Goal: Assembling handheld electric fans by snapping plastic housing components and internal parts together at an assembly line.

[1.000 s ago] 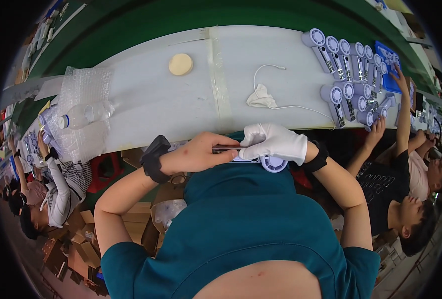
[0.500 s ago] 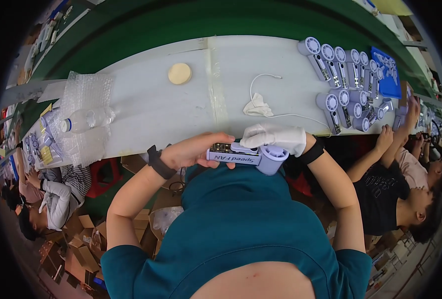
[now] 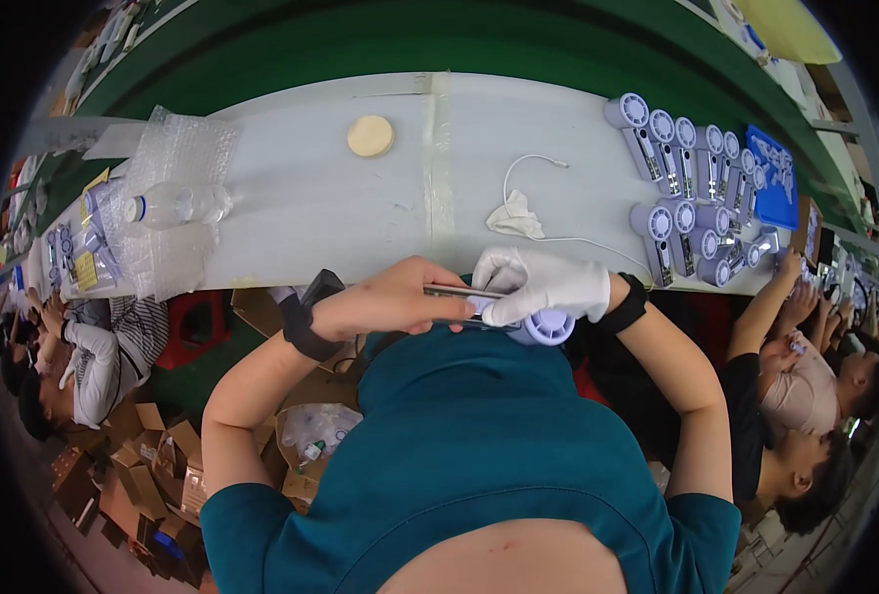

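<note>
At the near edge of the table, in front of my body, I hold a lilac handheld fan [image 3: 548, 328] sideways. My bare left hand [image 3: 392, 300] closes around the handle end, thumb and fingers on either side of it. My right hand [image 3: 548, 284], in a white glove, pinches the handle beside the round fan head, which points right. A thin shiny strip shows along the handle between my hands. My fingers hide most of the handle.
Rows of lilac fans with exposed circuit boards [image 3: 660, 259] stand at the right, beside a blue tray [image 3: 774, 188]. A white cable [image 3: 583, 241] and crumpled white cloth [image 3: 516, 217] lie mid-table. Farther left are a round cream disc [image 3: 370, 137], bubble wrap [image 3: 177, 262] and a plastic bottle [image 3: 177, 205]. Co-workers sit on both sides.
The fan has turned in my hands, so its lettered side and circuit board no longer show. My gloved fingers have curled farther down over the handle.
</note>
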A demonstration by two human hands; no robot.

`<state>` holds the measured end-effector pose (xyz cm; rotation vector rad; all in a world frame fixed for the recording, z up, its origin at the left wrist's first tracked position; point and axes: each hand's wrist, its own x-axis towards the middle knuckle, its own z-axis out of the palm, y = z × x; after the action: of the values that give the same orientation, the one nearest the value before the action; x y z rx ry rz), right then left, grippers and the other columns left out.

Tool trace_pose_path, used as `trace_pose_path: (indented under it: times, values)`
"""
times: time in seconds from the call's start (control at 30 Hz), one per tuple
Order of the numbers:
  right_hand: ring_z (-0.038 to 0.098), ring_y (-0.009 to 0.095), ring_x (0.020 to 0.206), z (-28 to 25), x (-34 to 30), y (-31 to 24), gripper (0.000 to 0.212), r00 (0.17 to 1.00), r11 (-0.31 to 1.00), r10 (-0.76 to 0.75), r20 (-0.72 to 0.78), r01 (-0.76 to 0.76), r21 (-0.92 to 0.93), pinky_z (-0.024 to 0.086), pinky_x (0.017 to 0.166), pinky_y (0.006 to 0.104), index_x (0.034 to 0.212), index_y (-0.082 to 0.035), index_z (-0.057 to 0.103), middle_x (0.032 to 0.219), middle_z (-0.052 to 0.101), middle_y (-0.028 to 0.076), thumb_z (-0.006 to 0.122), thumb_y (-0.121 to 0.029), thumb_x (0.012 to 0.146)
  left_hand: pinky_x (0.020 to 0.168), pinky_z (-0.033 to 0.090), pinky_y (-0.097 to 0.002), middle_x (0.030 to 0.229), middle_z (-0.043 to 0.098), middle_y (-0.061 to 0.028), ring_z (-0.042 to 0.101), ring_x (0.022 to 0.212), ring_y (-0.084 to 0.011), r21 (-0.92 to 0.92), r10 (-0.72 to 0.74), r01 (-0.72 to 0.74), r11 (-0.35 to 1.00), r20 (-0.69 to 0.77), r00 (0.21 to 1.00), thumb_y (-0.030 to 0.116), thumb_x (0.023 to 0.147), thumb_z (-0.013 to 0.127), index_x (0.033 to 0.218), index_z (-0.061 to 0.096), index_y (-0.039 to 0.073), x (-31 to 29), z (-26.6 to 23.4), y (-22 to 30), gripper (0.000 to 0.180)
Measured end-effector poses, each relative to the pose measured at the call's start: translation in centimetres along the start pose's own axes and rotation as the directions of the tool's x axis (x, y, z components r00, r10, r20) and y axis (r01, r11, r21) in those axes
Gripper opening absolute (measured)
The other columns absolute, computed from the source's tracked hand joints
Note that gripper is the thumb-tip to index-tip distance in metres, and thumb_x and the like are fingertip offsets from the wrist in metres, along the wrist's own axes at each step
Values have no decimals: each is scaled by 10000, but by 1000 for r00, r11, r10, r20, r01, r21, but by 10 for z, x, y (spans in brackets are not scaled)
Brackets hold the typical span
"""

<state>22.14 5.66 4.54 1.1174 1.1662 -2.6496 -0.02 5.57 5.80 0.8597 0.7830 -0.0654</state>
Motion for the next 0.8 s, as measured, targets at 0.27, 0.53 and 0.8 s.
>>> trace_pose_path:
  times: [0.27, 0.53, 0.8]
  values:
    - [569, 143, 646, 23, -20, 0, 268, 946, 749, -321, -31, 234, -620, 443, 559, 275, 825, -43, 524, 735, 593, 59, 718, -186, 709, 553, 430, -309, 717, 566, -131, 518, 578, -208, 476, 450, -376, 795, -47, 892, 182, 755, 623, 983, 585, -37, -9, 26, -17, 319]
    - [579, 229, 615, 28, -28, 15, 302, 834, 515, -551, -32, 310, -799, 451, 543, 305, 804, -57, 515, 726, 583, 89, 740, -211, 675, 585, 461, -316, 827, 575, -145, 557, 649, -271, 682, 526, -364, 634, -35, 850, 151, 707, 663, 1089, 548, -35, -16, 36, -5, 439]
    - [551, 268, 607, 34, -34, 7, 354, 813, 644, -550, -192, 266, -717, 438, 543, 337, 883, -71, 506, 690, 549, 93, 740, -209, 656, 583, 482, -326, 893, 569, -137, 572, 678, -282, 761, 621, -389, 519, -23, 783, 157, 701, 660, 1112, 529, -20, -14, 36, -9, 466]
